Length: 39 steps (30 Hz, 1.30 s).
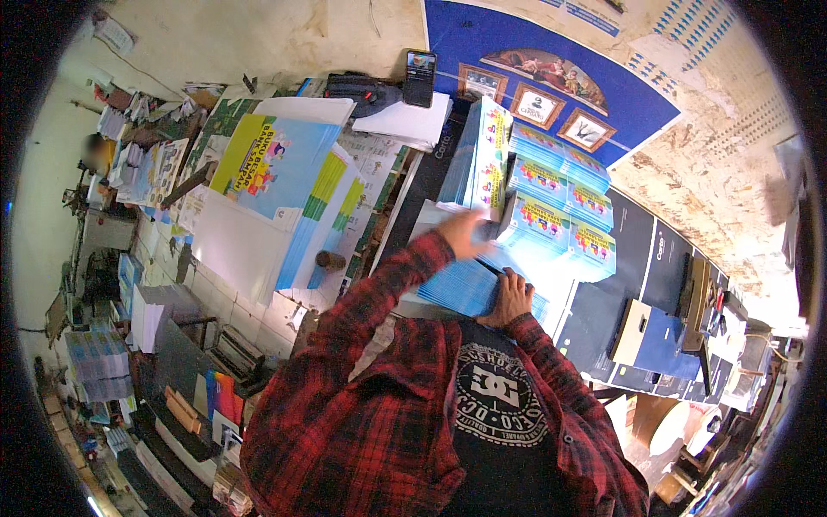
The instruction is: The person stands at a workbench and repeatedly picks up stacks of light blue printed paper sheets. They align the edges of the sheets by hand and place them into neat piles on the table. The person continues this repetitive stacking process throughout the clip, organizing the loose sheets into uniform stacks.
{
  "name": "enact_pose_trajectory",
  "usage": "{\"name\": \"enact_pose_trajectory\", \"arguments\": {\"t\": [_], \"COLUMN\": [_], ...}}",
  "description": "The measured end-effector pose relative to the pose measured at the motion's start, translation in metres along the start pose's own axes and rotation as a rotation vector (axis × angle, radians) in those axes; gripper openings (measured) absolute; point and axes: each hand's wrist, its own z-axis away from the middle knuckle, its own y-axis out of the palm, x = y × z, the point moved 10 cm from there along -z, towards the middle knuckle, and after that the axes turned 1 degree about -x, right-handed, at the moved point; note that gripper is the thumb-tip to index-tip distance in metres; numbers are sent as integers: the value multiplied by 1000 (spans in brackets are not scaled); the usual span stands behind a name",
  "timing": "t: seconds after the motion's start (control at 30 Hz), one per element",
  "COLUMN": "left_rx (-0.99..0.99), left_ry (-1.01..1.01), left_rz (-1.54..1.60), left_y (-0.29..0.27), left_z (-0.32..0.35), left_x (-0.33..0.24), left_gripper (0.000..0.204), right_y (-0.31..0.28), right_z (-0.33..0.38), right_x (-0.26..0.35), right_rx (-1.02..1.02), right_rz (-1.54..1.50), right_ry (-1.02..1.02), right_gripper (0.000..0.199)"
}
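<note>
A blue stack of booklets (455, 289) lies in front of me with its layered edges showing. My right hand (510, 300) is closed on the right end of this stack, its fingers bent over the edge. Above the stack, my left hand (465, 234) is smeared by motion, so its fingers cannot be read. A small dark shape shows beside its fingertips; I cannot make out what it is. Just beyond stand several piles of booklets with yellow and blue covers (541, 177). A taller pile (491, 155) rises beside them, close to the left hand.
Large printed cover sheets (271, 164) and white sheets (245, 246) lie at the left. A phone (419, 79) stands upright at the back near a black bag (362, 90). A brown-and-blue box file (650, 336) lies at the right on the dark tabletop (607, 323).
</note>
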Motion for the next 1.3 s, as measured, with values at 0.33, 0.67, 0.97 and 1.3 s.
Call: {"name": "enact_pose_trajectory", "arguments": {"t": [0.33, 0.67, 0.97, 1.3], "left_rx": [-817, -739, -589, -604], "left_ry": [-279, -369, -499, -498], "left_rz": [-603, -704, -666, -701], "left_y": [-204, -210, -213, -216], "left_z": [-131, -179, -195, -198], "left_x": [84, 113, 126, 129], "left_gripper": [98, 103, 106, 108], "right_y": [-3, -4, 4, -8], "right_z": [-6, -12, -13, -12], "right_x": [-4, -7, -12, -6], "right_rx": [43, 75, 112, 95], "right_rz": [-23, -42, -27, -53], "right_ry": [44, 49, 49, 56], "right_gripper": [114, 116, 118, 115]}}
